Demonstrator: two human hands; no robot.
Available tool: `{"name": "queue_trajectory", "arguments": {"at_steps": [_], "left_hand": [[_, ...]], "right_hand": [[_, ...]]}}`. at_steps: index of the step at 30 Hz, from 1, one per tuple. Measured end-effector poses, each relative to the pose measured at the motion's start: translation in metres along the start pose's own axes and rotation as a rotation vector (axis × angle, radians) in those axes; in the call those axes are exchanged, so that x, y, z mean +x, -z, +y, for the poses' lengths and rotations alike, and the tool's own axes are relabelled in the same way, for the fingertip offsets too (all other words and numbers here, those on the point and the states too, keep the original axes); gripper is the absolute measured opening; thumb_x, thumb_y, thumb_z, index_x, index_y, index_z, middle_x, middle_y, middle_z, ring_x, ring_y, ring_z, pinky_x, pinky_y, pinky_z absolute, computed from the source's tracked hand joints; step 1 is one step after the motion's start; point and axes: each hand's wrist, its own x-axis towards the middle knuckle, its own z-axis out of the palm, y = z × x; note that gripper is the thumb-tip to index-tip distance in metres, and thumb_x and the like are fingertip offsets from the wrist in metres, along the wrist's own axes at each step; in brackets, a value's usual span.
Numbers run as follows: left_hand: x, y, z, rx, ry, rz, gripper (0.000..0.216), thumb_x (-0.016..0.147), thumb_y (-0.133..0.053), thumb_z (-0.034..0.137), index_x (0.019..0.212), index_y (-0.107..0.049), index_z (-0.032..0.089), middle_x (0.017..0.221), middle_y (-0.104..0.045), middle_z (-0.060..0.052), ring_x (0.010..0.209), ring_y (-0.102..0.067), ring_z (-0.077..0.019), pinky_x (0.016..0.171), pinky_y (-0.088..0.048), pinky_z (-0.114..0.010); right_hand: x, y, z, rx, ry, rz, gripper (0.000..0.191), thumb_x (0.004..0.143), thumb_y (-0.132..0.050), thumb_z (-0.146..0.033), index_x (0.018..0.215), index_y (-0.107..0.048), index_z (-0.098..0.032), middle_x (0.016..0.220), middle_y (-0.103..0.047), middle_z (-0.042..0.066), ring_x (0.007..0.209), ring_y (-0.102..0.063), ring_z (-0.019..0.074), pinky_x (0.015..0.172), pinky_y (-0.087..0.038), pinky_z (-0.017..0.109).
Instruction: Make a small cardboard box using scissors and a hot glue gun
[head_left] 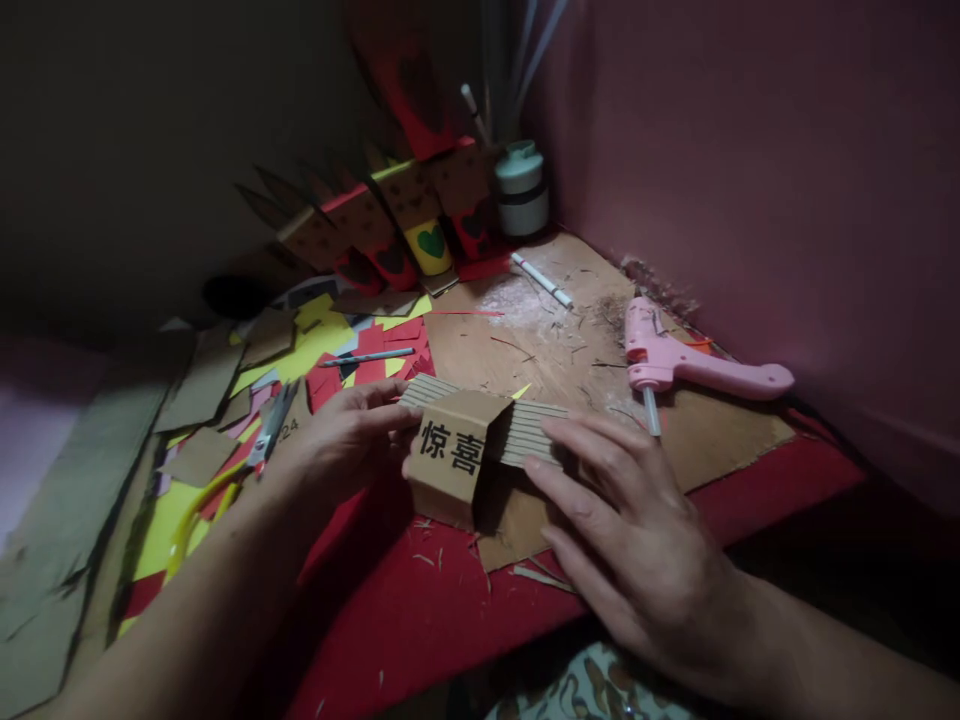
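Left background lost in dark, left hand gripping printed cardboard box on the table, right hand fingers flat, pressing corrugated strip, box interior hidden, glue gun near.

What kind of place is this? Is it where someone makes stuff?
Probably a home craft corner. A pink glue gun lies on a cardboard sheet, cut scraps of coloured paper are scattered about, and both hands, left hand and right hand, hold a small cardboard box.
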Motion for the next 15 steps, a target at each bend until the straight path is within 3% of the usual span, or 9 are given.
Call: {"name": "queue_trajectory", "arguments": {"at_steps": [4, 9, 12, 15], "left_hand": [[-0.007, -0.009, -0.008, -0.208, 0.094, 0.082, 0.022, 0.066, -0.074, 0.011, 0.087, -0.07, 0.014, 0.075, -0.073, -0.007, 0.063, -0.069, -0.0179, 0.057, -0.056, -0.027], [-0.019, -0.019, -0.014, -0.319, 0.103, 0.019, 0.017, 0.068, -0.07, 0.008, 0.084, -0.069, 0.013, 0.08, -0.074, -0.009, 0.068, -0.07, -0.0186, 0.064, -0.058, -0.028], [-0.025, -0.02, -0.019, -0.328, 0.104, 0.004, 0.013, 0.072, -0.07, 0.012, 0.084, -0.067, 0.013, 0.081, -0.074, -0.01, 0.07, -0.07, -0.0201, 0.065, -0.058, -0.03], [-0.032, -0.014, -0.022, -0.248, 0.062, 0.069, 0.024, 0.079, -0.07, 0.019, 0.102, -0.063, 0.016, 0.085, -0.072, -0.008, 0.071, -0.07, -0.0197, 0.065, -0.057, -0.03]], "right_hand": [[0.009, -0.003, 0.0, -0.123, -0.009, -0.044, 0.037, 0.094, -0.055, -0.013, 0.129, -0.058, -0.003, 0.135, -0.054, 0.025, 0.131, -0.044, 0.0365, 0.105, -0.045, 0.06], [0.022, -0.005, 0.011, -0.231, -0.014, -0.063, 0.029, 0.092, -0.053, -0.005, 0.117, -0.066, 0.003, 0.118, -0.063, 0.025, 0.119, -0.053, 0.0372, 0.1, -0.049, 0.055], [0.028, -0.007, 0.019, -0.24, -0.015, -0.145, 0.026, 0.091, -0.053, -0.003, 0.111, -0.069, 0.001, 0.108, -0.067, 0.022, 0.107, -0.059, 0.0356, 0.09, -0.054, 0.051], [0.031, -0.009, 0.022, -0.259, -0.032, -0.215, 0.026, 0.092, -0.053, -0.005, 0.112, -0.07, -0.002, 0.105, -0.068, 0.02, 0.099, -0.061, 0.033, 0.083, -0.055, 0.048]]}}
